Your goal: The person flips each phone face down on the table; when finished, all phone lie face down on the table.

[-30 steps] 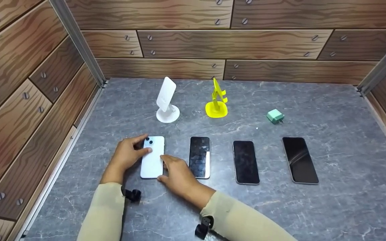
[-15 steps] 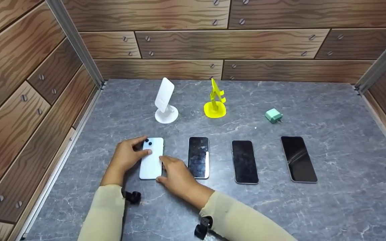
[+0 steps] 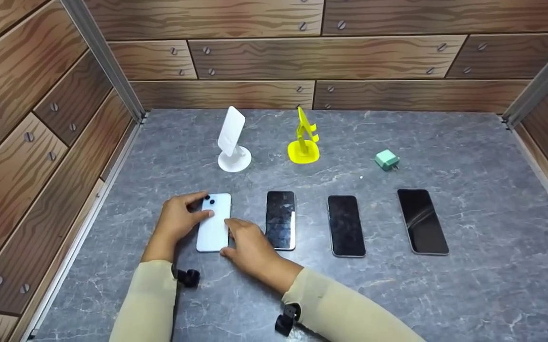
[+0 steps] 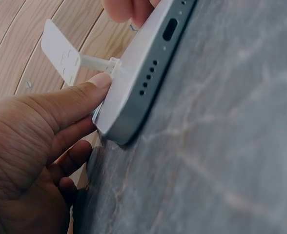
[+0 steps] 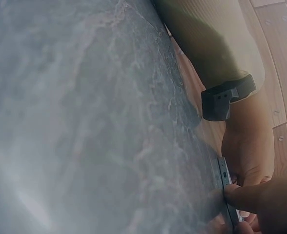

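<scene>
A light-blue smartphone (image 3: 213, 233) lies face down on the grey marbled table, its two camera lenses at the far left corner. My left hand (image 3: 177, 219) pinches its left side, thumb on the back panel and fingers at the edge. From the other side, my right hand (image 3: 253, 247) holds the right edge, with the thumb near the bottom corner. The left wrist view shows the bottom edge of the phone (image 4: 151, 73) with its charging port and speaker holes. In the right wrist view the phone (image 5: 225, 175) appears edge-on, and the hands partly cover it.
Three dark-screened phones lie face up in a row to the right: one (image 3: 281, 221) beside my right hand, another (image 3: 346, 226), and the farthest (image 3: 423, 222). Behind stand a white phone stand (image 3: 232, 137), a yellow phone stand (image 3: 303, 140) and a green charger plug (image 3: 387, 160). Wood-patterned walls (image 3: 254, 59) enclose the table.
The head view has shifted slightly. Both hands keep the same hold on the light-blue smartphone, and nothing on the table has visibly moved.
</scene>
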The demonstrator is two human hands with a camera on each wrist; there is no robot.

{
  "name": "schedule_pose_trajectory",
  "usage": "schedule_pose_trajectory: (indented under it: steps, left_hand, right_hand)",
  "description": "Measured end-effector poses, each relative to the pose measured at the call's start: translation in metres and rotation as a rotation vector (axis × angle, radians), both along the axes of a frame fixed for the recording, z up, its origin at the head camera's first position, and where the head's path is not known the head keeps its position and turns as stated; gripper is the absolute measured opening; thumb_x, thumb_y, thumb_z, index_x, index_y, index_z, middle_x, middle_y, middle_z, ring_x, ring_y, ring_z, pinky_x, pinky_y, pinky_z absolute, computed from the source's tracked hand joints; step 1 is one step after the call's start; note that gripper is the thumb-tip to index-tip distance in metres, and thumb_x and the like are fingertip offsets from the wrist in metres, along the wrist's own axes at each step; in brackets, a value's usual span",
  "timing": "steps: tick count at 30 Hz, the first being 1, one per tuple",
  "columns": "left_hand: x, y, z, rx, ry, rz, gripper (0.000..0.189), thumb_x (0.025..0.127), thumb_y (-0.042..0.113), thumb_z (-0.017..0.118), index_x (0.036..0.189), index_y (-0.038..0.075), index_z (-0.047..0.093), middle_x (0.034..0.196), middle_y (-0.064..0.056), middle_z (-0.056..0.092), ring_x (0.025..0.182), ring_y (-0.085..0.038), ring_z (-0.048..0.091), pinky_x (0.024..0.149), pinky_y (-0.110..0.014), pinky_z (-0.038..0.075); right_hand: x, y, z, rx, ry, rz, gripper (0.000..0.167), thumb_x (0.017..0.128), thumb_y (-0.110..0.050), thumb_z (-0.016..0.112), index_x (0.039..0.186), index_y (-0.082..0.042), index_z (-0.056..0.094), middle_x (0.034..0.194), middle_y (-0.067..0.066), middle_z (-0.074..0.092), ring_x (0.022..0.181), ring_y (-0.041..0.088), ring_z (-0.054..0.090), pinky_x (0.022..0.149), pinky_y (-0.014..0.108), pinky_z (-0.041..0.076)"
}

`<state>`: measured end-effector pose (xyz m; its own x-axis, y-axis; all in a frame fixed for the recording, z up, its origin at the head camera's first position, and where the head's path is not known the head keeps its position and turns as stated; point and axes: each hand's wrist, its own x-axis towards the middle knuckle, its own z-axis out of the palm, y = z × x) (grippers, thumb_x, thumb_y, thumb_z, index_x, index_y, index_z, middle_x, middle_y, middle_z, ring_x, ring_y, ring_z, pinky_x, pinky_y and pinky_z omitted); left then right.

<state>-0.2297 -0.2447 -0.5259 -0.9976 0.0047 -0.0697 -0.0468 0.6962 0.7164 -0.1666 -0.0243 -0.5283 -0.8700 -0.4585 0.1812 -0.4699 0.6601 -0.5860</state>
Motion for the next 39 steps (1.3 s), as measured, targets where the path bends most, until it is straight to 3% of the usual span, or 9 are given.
schedule_pose_trajectory:
  steps: [17,21,27,34,39]
  left_hand:
    - [0.0,0.001,-0.002,0.017,0.012,0.015,0.056,0.095,0.023,0.088,0.148,0.017,0.071,0.15,-0.02,0.068,0.139,-0.038,0.064,0.116,-0.056,0.051]
    - [0.0,0.0,-0.002,0.01,0.008,0.013,0.055,0.096,0.024,0.087,0.148,0.017,0.071,0.15,-0.02,0.067,0.14,-0.038,0.064,0.116,-0.056,0.051]
    - [0.001,0.0,-0.002,0.009,-0.006,0.015,0.055,0.097,0.025,0.085,0.149,0.018,0.07,0.15,-0.02,0.067,0.138,-0.039,0.064,0.116,-0.057,0.051]
    - [0.001,0.0,0.0,0.004,-0.021,0.026,0.055,0.098,0.025,0.085,0.15,0.019,0.069,0.154,-0.02,0.064,0.144,-0.04,0.06,0.119,-0.057,0.048]
    - [0.002,0.001,-0.001,0.013,-0.028,0.027,0.055,0.098,0.025,0.085,0.15,0.018,0.069,0.155,-0.021,0.063,0.146,-0.04,0.058,0.121,-0.057,0.047]
  right_hand:
    - [0.001,0.001,0.004,0.027,-0.033,0.014,0.071,0.092,-0.023,0.089,0.148,0.008,0.059,0.147,0.021,0.068,0.137,0.037,0.065,0.119,0.043,0.051]
    - [0.002,0.004,0.007,-0.013,-0.073,0.035,0.074,0.093,-0.024,0.087,0.152,0.008,0.056,0.15,0.021,0.066,0.139,0.036,0.064,0.121,0.043,0.05]
    - [0.006,0.021,0.014,-0.134,-0.13,0.054,0.07,0.095,-0.021,0.084,0.153,0.008,0.055,0.147,0.022,0.067,0.122,0.03,0.074,0.112,0.04,0.057]
    - [0.009,0.065,0.023,-0.226,-0.196,-0.031,0.069,0.096,-0.019,0.08,0.154,0.008,0.054,0.144,0.026,0.068,0.12,0.035,0.076,0.114,0.05,0.055]
    - [0.009,0.103,0.027,-0.221,-0.181,-0.147,0.066,0.096,-0.019,0.081,0.153,0.006,0.057,0.133,0.024,0.074,0.113,0.034,0.077,0.104,0.05,0.061]
